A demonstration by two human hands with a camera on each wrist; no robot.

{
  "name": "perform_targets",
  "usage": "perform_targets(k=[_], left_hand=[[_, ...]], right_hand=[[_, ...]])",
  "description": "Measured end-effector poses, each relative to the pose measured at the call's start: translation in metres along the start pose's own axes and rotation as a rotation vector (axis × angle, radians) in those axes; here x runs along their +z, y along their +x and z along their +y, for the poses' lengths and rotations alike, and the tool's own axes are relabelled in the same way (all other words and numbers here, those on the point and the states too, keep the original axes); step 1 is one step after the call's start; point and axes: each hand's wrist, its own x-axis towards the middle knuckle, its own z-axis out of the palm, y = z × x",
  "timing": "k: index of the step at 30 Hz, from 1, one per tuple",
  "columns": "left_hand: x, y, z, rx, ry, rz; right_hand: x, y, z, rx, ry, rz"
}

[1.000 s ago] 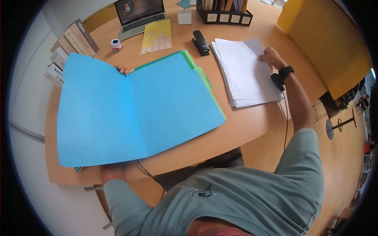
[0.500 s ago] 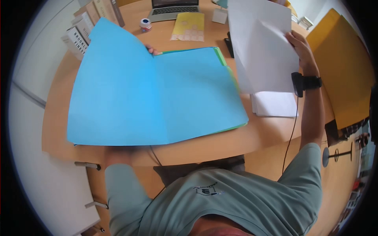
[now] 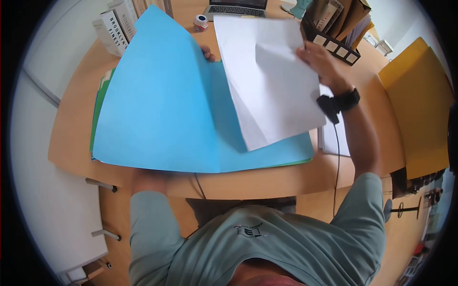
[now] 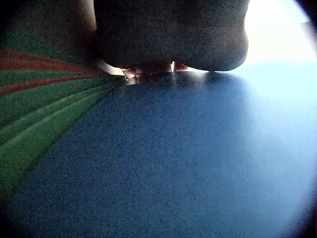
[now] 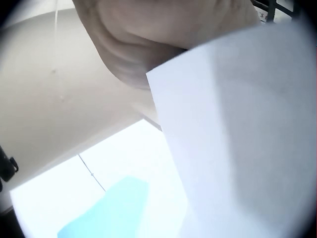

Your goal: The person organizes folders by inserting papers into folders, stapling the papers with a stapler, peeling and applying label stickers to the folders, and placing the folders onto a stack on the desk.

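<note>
In the head view an open blue folder (image 3: 157, 105) lies on the desk, its left flap raised. My left hand (image 3: 207, 53) is mostly hidden behind that flap, with fingertips curled over its top edge. The left wrist view has the hand (image 4: 171, 37) against the folder's blue surface (image 4: 163, 153), with green folder edges (image 4: 44, 129) at the left. My right hand (image 3: 324, 66) pinches white paper (image 3: 276, 90) by its right edge and holds it over the folder's right half. Some of this paper (image 5: 262, 129) fills the right wrist view's right side. Other white sheets (image 3: 334, 140) lie partly hidden beneath the right wrist.
Books (image 3: 117, 31) stand at the back left, near a small round white-and-blue item (image 3: 201, 22). A laptop (image 3: 237, 10) is at the back. A black organizer (image 3: 329, 40) with papers stands back right, and a yellow panel (image 3: 415, 100) borders the right side.
My right hand has lifted white paper off the stack and carried it left over the blue folder. The left hand keeps holding the flap, which now stands more raised. The head view has shifted.
</note>
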Motion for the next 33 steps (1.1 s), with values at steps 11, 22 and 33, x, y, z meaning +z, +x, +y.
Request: perform_targets(k=[11, 22, 33], left_hand=[[0.005, 0.0, 0.0, 0.004, 0.008, 0.016], [0.009, 0.007, 0.002, 0.002, 0.009, 0.037], [0.005, 0.008, 0.005, -0.006, 0.008, 0.049]], right_hand=[[0.012, -0.038, 0.022, 0.278, -0.256, -0.111], [0.021, -0.043, 0.003, 0.2, -0.218, -0.188], [0.022, -0.037, 0.011, 0.248, -0.257, -0.206]])
